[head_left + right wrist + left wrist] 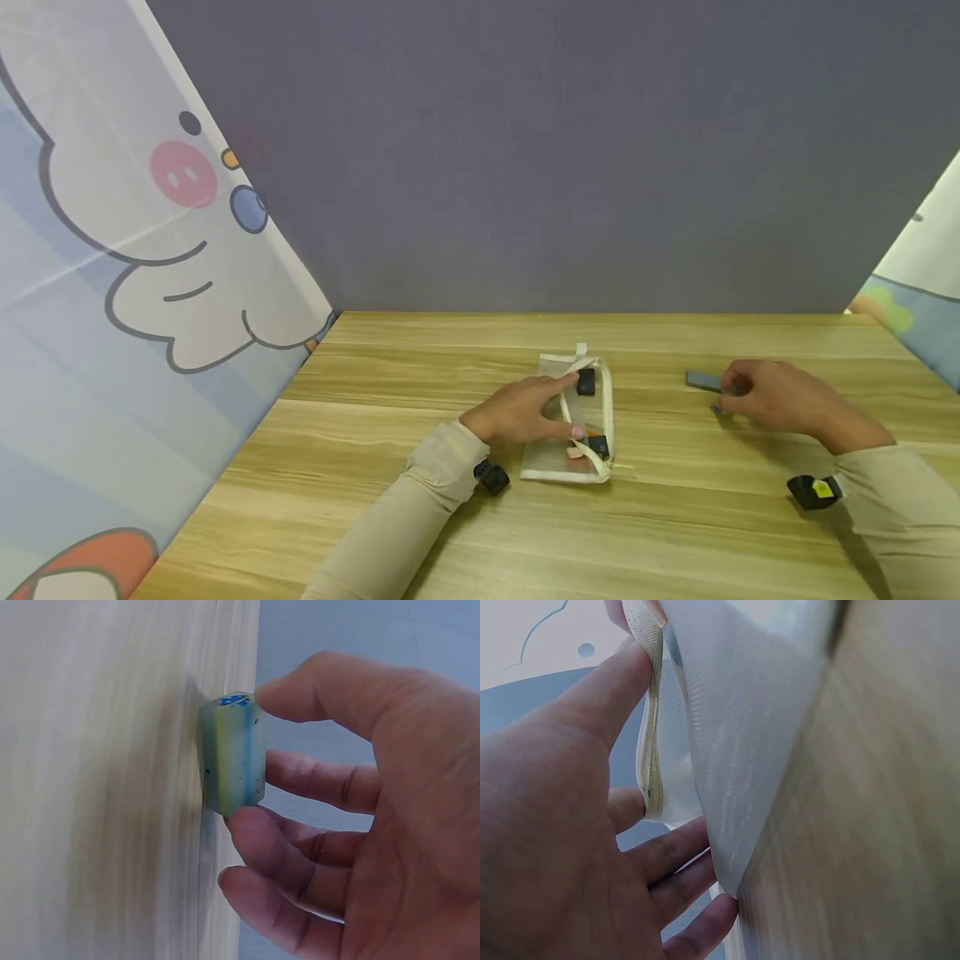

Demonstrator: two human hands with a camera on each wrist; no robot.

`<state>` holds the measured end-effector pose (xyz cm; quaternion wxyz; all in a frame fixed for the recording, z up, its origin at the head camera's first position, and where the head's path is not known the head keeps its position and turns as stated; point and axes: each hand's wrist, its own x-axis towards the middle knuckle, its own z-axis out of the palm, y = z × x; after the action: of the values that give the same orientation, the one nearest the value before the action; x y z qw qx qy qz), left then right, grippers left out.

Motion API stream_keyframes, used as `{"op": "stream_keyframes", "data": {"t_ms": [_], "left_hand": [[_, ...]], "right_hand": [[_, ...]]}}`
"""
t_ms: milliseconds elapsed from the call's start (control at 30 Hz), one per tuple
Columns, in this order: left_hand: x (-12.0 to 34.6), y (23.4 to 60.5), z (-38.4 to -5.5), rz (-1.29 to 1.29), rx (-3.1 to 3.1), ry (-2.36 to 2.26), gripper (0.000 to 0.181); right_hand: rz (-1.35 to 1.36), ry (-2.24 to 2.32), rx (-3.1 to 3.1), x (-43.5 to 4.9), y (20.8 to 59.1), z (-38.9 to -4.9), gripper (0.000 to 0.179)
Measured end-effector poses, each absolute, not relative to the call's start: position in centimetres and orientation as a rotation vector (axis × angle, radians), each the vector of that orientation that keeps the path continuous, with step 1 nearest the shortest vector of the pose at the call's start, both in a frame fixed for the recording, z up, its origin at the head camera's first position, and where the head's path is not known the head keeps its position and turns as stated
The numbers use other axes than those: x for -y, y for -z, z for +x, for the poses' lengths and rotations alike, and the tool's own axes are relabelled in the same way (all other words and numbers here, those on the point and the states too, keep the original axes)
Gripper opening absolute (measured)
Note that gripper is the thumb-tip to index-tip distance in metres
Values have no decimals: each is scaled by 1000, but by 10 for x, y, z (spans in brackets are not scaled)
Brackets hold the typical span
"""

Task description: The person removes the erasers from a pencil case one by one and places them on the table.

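A mesh zip pouch with cream edging lies on the table, its mouth towards the right. My left hand holds it at the mouth. In the left wrist view, the thumb presses the zip edge while other fingertips touch the lower mesh. Through the mesh show a black item and a second dark item with orange beside it. My right hand pinches a small striped block, eraser-like, pale green and blue with a blue-patterned end, between thumb and fingertips, close to the tabletop.
Just left of the right fingertips, a flat grey bar lies on the wood-grain table. A grey panel rises behind the table, and a cartoon-printed sheet hangs along the left side. Each wrist carries a small black camera.
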<state>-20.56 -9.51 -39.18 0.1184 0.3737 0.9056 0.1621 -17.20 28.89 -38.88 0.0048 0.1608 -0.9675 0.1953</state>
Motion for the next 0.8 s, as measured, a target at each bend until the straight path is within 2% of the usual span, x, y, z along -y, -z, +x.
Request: {"op": "stream_keyframes", "data": {"t_ms": [400, 800], "left_hand": [[95, 389, -203, 1071, -2645, -478, 87], [96, 392, -205, 1097, -2642, -491, 87]], "right_hand": [[486, -688, 3113, -289, 390, -168, 35], [611, -624, 3049, -288, 388, -168, 24]]}}
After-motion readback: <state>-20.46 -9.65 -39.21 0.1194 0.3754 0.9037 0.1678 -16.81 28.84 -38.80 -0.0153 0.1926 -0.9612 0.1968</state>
